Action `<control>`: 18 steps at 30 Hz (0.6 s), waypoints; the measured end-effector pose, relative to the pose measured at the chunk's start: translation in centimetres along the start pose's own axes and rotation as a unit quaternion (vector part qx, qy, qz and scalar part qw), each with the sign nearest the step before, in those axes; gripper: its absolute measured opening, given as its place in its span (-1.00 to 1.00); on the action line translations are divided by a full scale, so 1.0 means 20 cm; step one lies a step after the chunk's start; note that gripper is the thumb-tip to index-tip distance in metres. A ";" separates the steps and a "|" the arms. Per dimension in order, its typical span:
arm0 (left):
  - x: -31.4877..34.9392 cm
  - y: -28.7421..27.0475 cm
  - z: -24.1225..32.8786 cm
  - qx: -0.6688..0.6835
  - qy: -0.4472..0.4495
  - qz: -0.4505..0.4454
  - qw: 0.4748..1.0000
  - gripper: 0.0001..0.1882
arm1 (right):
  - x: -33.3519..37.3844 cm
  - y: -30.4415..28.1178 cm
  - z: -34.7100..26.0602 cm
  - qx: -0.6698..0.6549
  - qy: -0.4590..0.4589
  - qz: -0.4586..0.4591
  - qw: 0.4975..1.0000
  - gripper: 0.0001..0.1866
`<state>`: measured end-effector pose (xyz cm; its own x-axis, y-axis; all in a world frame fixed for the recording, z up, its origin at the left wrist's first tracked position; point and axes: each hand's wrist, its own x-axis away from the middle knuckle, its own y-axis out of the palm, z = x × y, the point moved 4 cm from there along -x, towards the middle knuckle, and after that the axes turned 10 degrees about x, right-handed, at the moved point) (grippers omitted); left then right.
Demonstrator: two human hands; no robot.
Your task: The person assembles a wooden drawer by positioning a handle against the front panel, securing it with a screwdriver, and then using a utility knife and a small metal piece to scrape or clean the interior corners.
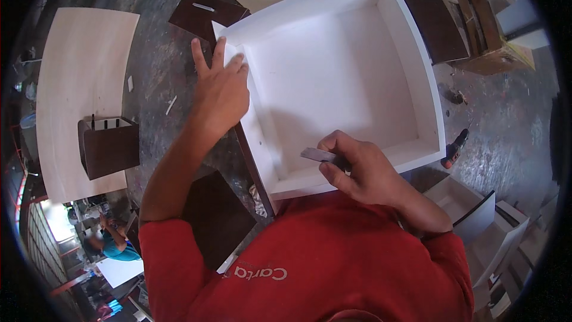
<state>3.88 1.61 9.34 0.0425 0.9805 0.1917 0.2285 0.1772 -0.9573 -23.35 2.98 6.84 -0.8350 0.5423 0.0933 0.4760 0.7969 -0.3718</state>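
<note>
In front of me stands a large white open box (333, 77), like a drawer or cabinet carcass, with its inside facing up. Its left side has a dark brown outer face. My left hand (224, 92) lies on that left wall near the far corner, fingers spread over the edge, holding nothing. Over the box's near wall, my right hand (360, 167) is closed around a flat grey strip (319, 155). The strip's slanted end points left, and the rest of it is hidden in my fingers, so I cannot tell its kind.
A curved pale wooden panel (77, 77) is at the left, with a small dark box (110, 146) by it. Dark boards lie around the white box. A cordless drill (456, 148) rests on the floor at right, above white drawers (456, 200). Another person (118, 244) works at lower left.
</note>
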 end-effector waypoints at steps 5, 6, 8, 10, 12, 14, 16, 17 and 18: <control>0.07 0.07 0.14 0.007 -0.031 -0.070 0.997 -0.47 | 0.00 -0.01 0.02 -0.013 0.002 -0.004 1.000 -0.77; 0.10 0.07 0.16 0.016 -0.040 -0.077 0.996 -0.46 | 0.00 -0.01 0.02 -0.011 -0.001 -0.005 1.000 -0.77; 0.14 0.05 0.24 0.018 -0.045 -0.095 0.994 -0.46 | -0.01 -0.01 0.03 -0.016 -0.002 -0.008 1.000 -0.77; 0.15 0.06 0.25 0.021 -0.051 -0.113 0.992 -0.45 | -0.02 0.00 0.03 -0.020 -0.003 -0.012 1.000 -0.77; 0.14 0.06 0.23 0.030 -0.049 -0.069 0.996 -0.45 | -0.02 0.02 0.03 -0.005 -0.018 -0.010 1.000 -0.77; 0.08 0.06 0.20 0.021 -0.059 -0.066 0.996 -0.44 | -0.02 0.03 0.03 -0.005 -0.018 -0.014 1.000 -0.77; 0.02 0.09 0.15 0.012 -0.071 -0.065 0.995 -0.43 | -0.03 0.04 0.03 -0.006 -0.021 -0.020 1.000 -0.77; 0.00 0.12 0.12 0.001 -0.057 -0.020 0.998 -0.43 | -0.03 0.03 0.02 0.001 -0.019 -0.013 1.000 -0.76; -0.02 0.12 0.10 -0.009 -0.043 0.024 0.999 -0.43 | -0.02 0.03 0.01 0.008 -0.018 -0.006 1.000 -0.76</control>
<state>2.41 1.75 6.46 -0.0299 0.9917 0.1250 0.2460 0.1286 -0.9607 -22.72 3.22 6.38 -0.8507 0.5218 0.0640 0.4612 0.7993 -0.3852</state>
